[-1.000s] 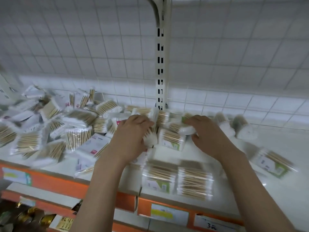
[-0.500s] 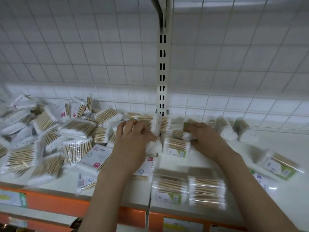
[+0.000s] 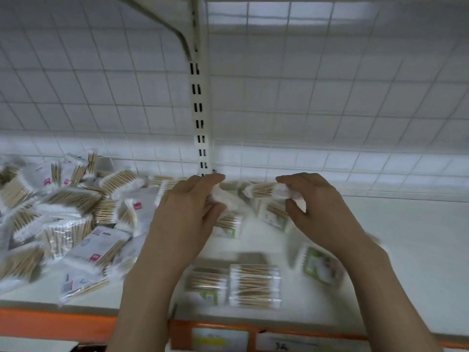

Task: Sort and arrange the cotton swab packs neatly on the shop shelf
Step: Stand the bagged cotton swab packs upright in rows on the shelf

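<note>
My left hand (image 3: 187, 212) and right hand (image 3: 317, 209) each grip a clear cotton swab pack (image 3: 269, 193), long axis sideways, just before the slotted white upright (image 3: 200, 118); stacked packs (image 3: 253, 285) lie nearer me.

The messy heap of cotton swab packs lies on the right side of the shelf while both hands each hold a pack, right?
Not quite. The head view shows the messy heap on the left side of the shelf. The left hand and right hand do each hold a pack.
</note>
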Motion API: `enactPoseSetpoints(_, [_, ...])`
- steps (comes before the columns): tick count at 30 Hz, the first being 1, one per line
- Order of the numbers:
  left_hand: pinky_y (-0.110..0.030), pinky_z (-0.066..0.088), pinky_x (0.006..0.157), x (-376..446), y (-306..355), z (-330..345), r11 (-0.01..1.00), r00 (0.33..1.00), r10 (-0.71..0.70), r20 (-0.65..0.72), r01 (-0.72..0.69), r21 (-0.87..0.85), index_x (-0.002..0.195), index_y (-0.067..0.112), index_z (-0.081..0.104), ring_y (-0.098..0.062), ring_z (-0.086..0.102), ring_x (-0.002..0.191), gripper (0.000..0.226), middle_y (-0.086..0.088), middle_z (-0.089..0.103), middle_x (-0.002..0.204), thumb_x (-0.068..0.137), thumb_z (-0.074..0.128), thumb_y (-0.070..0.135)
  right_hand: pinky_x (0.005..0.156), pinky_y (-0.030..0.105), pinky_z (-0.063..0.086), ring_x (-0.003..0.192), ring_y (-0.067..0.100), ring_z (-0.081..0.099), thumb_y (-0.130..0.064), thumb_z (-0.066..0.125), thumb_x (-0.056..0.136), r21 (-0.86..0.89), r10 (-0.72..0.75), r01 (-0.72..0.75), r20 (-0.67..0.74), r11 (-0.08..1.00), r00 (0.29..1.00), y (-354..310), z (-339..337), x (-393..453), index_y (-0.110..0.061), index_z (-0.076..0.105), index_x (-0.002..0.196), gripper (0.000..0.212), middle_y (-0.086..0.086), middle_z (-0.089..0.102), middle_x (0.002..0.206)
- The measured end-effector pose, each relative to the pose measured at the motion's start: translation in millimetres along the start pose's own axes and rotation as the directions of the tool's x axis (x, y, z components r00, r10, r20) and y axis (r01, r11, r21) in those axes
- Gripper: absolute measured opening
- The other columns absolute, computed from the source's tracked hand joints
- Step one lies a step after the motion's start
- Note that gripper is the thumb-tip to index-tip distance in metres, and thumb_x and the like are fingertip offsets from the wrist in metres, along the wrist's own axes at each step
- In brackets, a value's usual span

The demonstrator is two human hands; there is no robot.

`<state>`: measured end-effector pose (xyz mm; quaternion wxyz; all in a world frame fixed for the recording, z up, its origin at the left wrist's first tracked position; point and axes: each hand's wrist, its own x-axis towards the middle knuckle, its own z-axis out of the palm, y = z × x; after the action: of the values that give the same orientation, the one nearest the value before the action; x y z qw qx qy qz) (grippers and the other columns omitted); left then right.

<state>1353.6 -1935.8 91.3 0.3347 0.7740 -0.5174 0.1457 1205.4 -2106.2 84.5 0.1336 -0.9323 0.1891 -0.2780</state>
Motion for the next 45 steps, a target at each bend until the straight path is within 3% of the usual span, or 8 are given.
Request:
enactPoseSetpoints(7, [-0.03,0.043,0.063,3.7,104.8,53.2,0.997,0.999,-0.026,-0.038,0.023,-0.077,0.091,0.014,0.068,-0.025,0.057,0.073,0.025,-0.002,0.062,0.071,0.069,0.08,0.019,0.082,-0.001,0.029,0.101,0.004,0.045,-0.002,0.059,0.082,0.047,0.079,-0.076,-0.072,0.996,0.994,63.5,-72.2,-65.8,-0.018,0.059,0.12,0.041,-0.009,0.059,0.11])
enactPoseSetpoints(11, [-0.01,0.037,0.065,0.6,160.1,86.0,0.978,0.995,-0.097,-0.003,0.095,-0.186,0.092,0.021,0.065,-0.014,0.054,0.077,0.022,0.004,0.063,0.08,0.072,0.073,0.025,0.083,-0.001,0.029,0.1,0.01,0.049,-0.003,0.06,0.082,0.022,0.154,-0.153,-0.11,0.988,0.982,110.9,-108.8,-104.9,-0.016,0.059,0.121,0.041,-0.006,0.061,0.109])
enactPoseSetpoints(18, [-0.007,0.036,0.068,-13.6,221.7,116.5,0.978,0.987,-0.128,-0.093,0.11,-0.175,0.098,0.015,0.064,-0.014,0.056,0.08,0.026,0.015,0.057,0.085,0.074,0.074,0.011,0.08,0.004,0.03,0.099,0.015,0.051,-0.001,0.06,0.08,0.057,0.18,-0.176,-0.092,0.983,0.979,159.0,-130.5,-149.4,-0.014,0.06,0.12,0.042,-0.003,0.062,0.108])
enactPoseSetpoints(24, [-0.027,0.043,0.08,-16.6,234.4,125.6,0.983,0.993,-0.072,-0.092,0.056,-0.174,0.116,0.012,0.062,-0.021,0.06,0.091,0.039,0.007,0.062,0.101,0.078,0.07,0.007,0.079,0.014,0.032,0.098,0.018,0.052,0.0,0.061,0.078,0.039,0.177,-0.174,-0.087,0.984,0.98,171.7,-132.8,-161.2,-0.013,0.061,0.117,0.041,-0.001,0.063,0.106])
enactPoseSetpoints(31, [-0.024,0.042,0.081,-13.5,223.0,131.6,0.982,0.995,-0.051,-0.089,0.034,-0.187,0.109,0.009,0.065,-0.024,0.061,0.093,0.032,-0.002,0.065,0.1,0.078,0.07,0.005,0.076,0.015,0.032,0.094,0.017,0.052,0.003,0.062,0.077,-0.004,0.17,-0.171,-0.03,0.985,0.985,168.3,-120.7,-161.2,-0.014,0.063,0.114,0.041,0.0,0.064,0.102])
enactPoseSetpoints(36, [-0.002,0.035,0.082,-7.8,221.7,139.4,0.968,0.995,0.005,-0.097,-0.029,-0.25,0.106,0.008,0.067,-0.01,0.056,0.084,0.032,0.007,0.052,0.104,0.076,0.071,0.001,0.079,0.009,0.031,0.097,0.016,0.052,0.001,0.06,0.079,-0.033,0.209,-0.209,-0.007,0.977,0.978,168.8,-117.3,-163.3,-0.015,0.063,0.115,0.039,-0.002,0.063,0.106])
enactPoseSetpoints(42, [-0.021,0.044,0.077,1.8,230.1,154.7,0.957,0.998,-0.003,-0.067,-0.017,-0.289,0.107,0.005,0.067,-0.016,0.057,0.079,0.032,0.002,0.051,0.102,0.076,0.072,0.001,0.079,0.014,0.033,0.097,0.02,0.054,0.003,0.06,0.078,-0.092,0.28,-0.281,-0.024,0.955,0.96,185.9,-132.3,-169.3,-0.013,0.063,0.114,0.04,0.001,0.063,0.106])
enactPoseSetpoints(45, [-0.011,0.037,0.077,10.7,239.8,167.4,0.953,0.998,0.037,-0.046,-0.049,-0.299,0.106,0.003,0.068,-0.013,0.054,0.077,0.032,-0.002,0.056,0.1,0.074,0.073,-0.001,0.077,0.015,0.035,0.095,0.019,0.056,0.002,0.061,0.077,-0.109,0.32,-0.322,-0.034,0.941,0.947,199.6,-143.2,-173.9,-0.013,0.062,0.116,0.042,0.002,0.059,0.106])
